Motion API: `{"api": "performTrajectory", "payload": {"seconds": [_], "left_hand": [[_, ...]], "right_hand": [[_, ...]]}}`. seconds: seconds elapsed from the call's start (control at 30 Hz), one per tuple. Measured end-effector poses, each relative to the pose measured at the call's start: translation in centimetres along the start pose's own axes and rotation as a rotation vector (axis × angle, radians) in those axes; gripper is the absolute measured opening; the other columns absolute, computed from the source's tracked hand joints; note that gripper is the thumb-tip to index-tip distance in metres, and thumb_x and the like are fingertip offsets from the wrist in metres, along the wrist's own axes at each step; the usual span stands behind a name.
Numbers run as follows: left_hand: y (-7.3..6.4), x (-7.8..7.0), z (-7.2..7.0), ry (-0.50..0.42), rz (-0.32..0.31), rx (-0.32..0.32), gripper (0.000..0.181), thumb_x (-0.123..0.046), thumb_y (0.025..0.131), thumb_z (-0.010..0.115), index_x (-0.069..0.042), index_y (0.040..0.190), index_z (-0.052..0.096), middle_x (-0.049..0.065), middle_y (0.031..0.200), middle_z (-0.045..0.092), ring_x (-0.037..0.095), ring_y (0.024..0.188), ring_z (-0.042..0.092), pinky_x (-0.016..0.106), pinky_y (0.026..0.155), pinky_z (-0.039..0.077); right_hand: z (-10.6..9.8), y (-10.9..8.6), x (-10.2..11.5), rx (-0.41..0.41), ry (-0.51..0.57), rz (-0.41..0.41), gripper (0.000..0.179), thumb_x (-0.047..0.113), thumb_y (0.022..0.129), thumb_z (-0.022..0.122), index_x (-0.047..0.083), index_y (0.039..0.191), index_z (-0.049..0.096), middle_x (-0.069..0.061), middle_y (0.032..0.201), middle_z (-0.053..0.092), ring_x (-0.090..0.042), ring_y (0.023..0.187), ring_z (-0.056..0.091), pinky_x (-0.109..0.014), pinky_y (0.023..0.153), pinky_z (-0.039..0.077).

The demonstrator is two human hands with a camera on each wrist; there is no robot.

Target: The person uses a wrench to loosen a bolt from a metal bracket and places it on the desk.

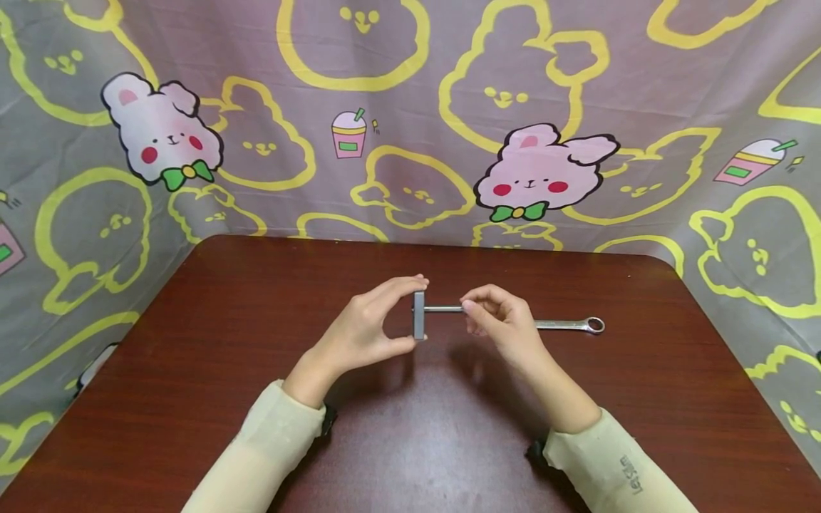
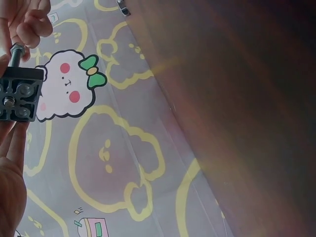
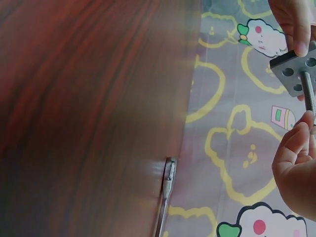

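Observation:
Edge-on in the head view, a grey square plate (image 1: 419, 315) stands upright, gripped at its top and bottom edges by the fingers and thumb of my left hand (image 1: 362, 328). Round holes show in the plate (image 3: 291, 72) in the right wrist view; its other face has recessed corners. A threaded bolt (image 1: 444, 308) runs level through the plate's middle, and its tip (image 2: 9, 102) shows at the recessed face. My right hand (image 1: 507, 320) pinches the bolt's far end, where a hex-shaped piece (image 2: 18, 49) shows by the fingers in the left wrist view.
A combination wrench (image 1: 567, 325) lies on the dark red-brown table (image 1: 423, 456) just beyond my right hand, its ring end pointing right and its other end hidden by the hand. Patterned cloth (image 1: 410, 121) hangs round the back and sides of the table.

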State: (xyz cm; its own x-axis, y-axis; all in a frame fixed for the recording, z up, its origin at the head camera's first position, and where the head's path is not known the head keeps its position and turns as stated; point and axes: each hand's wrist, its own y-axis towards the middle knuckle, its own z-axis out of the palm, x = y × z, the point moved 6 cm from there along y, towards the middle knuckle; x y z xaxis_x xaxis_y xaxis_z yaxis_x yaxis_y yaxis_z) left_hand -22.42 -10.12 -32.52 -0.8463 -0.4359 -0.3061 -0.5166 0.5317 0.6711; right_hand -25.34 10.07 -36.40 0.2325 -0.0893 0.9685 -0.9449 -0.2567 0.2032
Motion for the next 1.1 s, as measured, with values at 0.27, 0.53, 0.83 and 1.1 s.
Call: {"api": "performTrajectory", "payload": {"seconds": [0.27,0.53,0.83,1.1], "left_hand": [[0.0,0.2,-0.2,-0.002,-0.009,-0.009,0.069,-0.009,0.069,0.084,-0.002,0.132,0.055,0.012,0.135,0.062,0.023,0.126,0.06,0.034,0.101,0.053],[-0.2,0.2,-0.2,-0.009,-0.02,-0.004,0.07,-0.01,0.07,0.084,-0.003,0.132,0.055,0.011,0.136,0.061,0.023,0.126,0.06,0.034,0.101,0.053],[-0.3,0.3,-0.3,-0.007,-0.015,-0.019,0.07,-0.01,0.069,0.084,-0.003,0.132,0.055,0.012,0.135,0.061,0.023,0.126,0.06,0.035,0.102,0.053],[-0.3,0.4,-0.4,-0.005,-0.007,-0.019,0.07,-0.009,0.069,0.084,-0.002,0.132,0.055,0.012,0.136,0.061,0.023,0.127,0.059,0.035,0.101,0.053]], "right_hand": [[0.3,-0.1,0.4,-0.024,-0.008,-0.036,0.018,-0.003,0.09,0.064,-0.001,0.107,0.06,0.01,0.085,0.064,-0.006,0.077,0.06,-0.021,0.067,0.053],[0.5,-0.3,0.9,-0.014,-0.022,-0.116,0.02,-0.011,0.085,0.063,-0.007,0.103,0.057,0.013,0.098,0.064,-0.002,0.091,0.061,-0.018,0.076,0.052],[0.2,-0.1,0.0,-0.056,-0.011,0.068,0.02,0.015,0.099,0.058,-0.004,0.106,0.061,0.004,0.079,0.066,-0.008,0.069,0.059,-0.021,0.06,0.051],[0.2,0.0,-0.5,-0.07,-0.053,0.13,0.024,0.022,0.099,0.06,-0.001,0.091,0.066,0.003,0.068,0.064,-0.012,0.064,0.056,-0.022,0.055,0.047]]}}
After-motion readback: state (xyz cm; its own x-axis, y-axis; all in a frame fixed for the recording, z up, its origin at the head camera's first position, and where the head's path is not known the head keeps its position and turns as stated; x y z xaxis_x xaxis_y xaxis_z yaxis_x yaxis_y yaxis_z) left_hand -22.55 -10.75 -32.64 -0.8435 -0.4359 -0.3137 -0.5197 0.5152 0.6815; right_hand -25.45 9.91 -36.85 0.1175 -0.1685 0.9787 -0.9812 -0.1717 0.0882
